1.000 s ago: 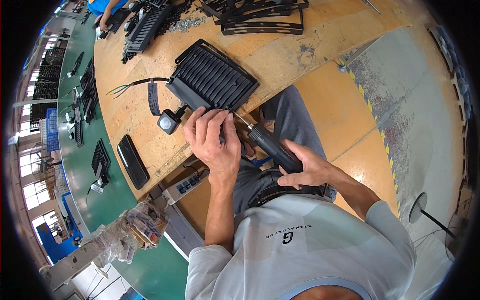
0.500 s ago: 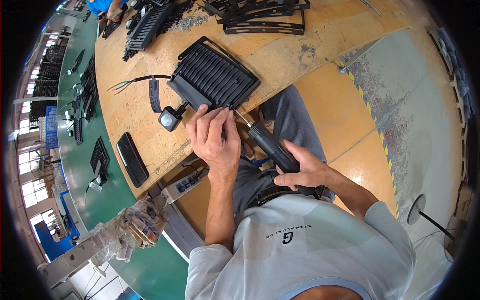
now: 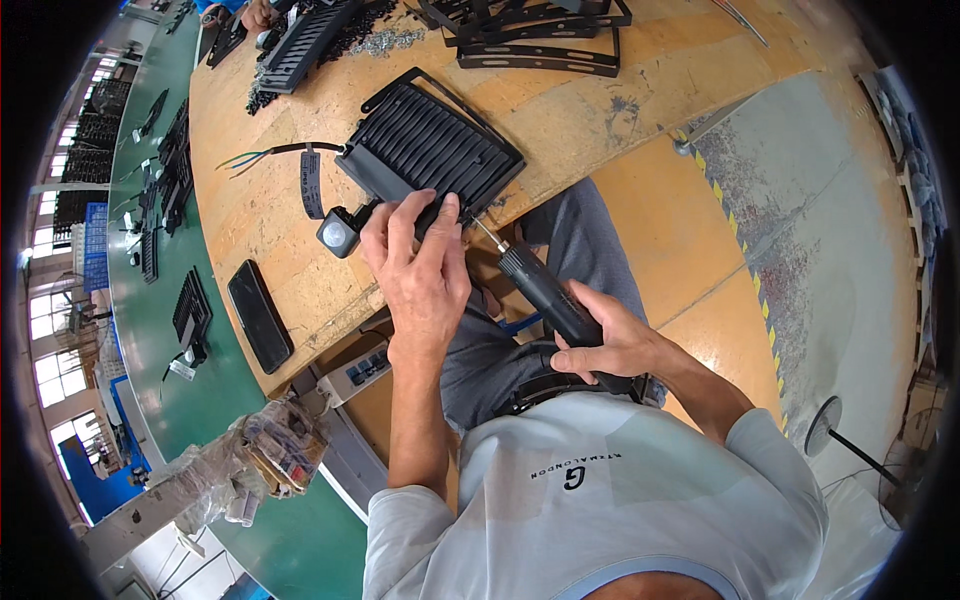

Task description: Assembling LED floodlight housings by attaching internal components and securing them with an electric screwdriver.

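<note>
A black finned floodlight (image 3: 435, 135) lies back side up on the wooden bench, close to its near edge. Coloured wires (image 3: 245, 162) and a tag (image 3: 311, 185) come off its left side, and a small sensor head with a pale lens (image 3: 338, 236) sticks out at the near left corner. My left hand (image 3: 415, 270) rests with fingers apart on the light's near edge; its thumb is hidden. In my right hand (image 3: 610, 340) is a black electric screwdriver (image 3: 545, 292), its fingers wrapped round the body. The bit reaches the light's near corner, where any screw is too small to make out.
A dark phone (image 3: 260, 315) lies at the bench's left edge. Black brackets (image 3: 540, 45), a finned housing (image 3: 308, 45) and loose screws (image 3: 390, 42) sit at the back. Another person's hand (image 3: 258, 15) shows there. More lights (image 3: 190, 310) lie on the green table to the left.
My left hand has shifted slightly left and its fingers have spread, moving off the spot by the bit. The screwdriver stays at the same corner.
</note>
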Motion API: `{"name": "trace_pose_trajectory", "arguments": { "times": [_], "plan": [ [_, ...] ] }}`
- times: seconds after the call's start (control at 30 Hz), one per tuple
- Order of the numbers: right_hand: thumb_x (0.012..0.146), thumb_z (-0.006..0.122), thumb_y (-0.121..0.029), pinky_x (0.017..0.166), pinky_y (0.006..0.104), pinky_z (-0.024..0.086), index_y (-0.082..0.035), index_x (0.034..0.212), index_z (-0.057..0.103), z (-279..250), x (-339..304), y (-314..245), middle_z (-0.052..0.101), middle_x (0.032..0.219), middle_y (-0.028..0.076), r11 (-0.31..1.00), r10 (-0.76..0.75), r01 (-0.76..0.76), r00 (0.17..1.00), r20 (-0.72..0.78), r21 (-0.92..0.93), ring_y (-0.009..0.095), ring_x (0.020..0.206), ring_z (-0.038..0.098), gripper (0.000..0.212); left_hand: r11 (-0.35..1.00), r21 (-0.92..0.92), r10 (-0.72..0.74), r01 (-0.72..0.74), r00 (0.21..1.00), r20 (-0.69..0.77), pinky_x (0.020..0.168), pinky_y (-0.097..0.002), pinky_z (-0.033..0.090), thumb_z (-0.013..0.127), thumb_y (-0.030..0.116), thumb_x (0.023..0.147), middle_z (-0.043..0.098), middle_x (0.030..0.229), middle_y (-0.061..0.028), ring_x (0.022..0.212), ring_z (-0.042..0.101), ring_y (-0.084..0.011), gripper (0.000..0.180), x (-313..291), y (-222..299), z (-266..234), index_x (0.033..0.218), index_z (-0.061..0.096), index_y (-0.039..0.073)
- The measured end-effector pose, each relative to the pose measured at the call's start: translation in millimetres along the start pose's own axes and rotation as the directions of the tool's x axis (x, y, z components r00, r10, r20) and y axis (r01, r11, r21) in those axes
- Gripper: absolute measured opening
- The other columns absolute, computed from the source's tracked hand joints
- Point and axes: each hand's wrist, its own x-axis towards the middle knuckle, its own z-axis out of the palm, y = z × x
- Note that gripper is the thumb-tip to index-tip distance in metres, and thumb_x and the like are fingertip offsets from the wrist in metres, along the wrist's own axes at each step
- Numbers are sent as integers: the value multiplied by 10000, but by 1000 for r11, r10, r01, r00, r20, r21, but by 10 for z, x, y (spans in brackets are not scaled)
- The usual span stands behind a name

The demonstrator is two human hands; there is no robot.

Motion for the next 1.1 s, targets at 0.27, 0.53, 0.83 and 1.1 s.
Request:
{"name": "trace_pose_trajectory", "arguments": {
  "times": [0.27, 0.53, 0.83, 1.1],
  "plan": [
    [867, 792, -163, 491, 266, 451, -1, 1306, 431, -1, -27, -135, 555, 775, 22, 996, 25, -28, 999, 34, 82, 108, 530, 562, 590, 980, -189, -67, 68, 998, 9, 1130, -498, 395, 710, 5, 854, 708, 1204, -104, 1326, 557, -305, 247, -64, -104, 79, 1092, 765, 43],
    [835, 798, -170, 511, 283, 453, 6, 1249, 449, -31, -44, -250, 555, 807, 32, 974, 149, -156, 988, 51, 167, 121, 530, 575, 570, 972, -228, -60, 54, 998, -21, 1116, -500, 425, 710, -26, 850, 722, 1187, -104, 1300, 582, -308, 256, -105, -143, 105, 1090, 766, 44],
    [863, 753, -104, 519, 293, 464, 7, 1243, 421, -36, -45, -310, 555, 798, 35, 972, 201, -206, 978, 52, 112, 121, 543, 579, 517, 965, -257, -60, 53, 998, -20, 1107, -511, 441, 715, -34, 855, 726, 1196, -99, 1294, 588, -301, 252, -119, -169, 113, 1088, 766, 44],
    [873, 743, -118, 516, 293, 465, 5, 1261, 408, -23, -15, -371, 550, 807, 37, 967, 229, -233, 972, 50, 99, 121, 541, 578, 527, 959, -276, -70, 66, 998, -5, 1109, -525, 437, 708, -46, 855, 724, 1200, -102, 1300, 583, -300, 256, -135, -172, 121, 1086, 768, 49]
  ]
}}
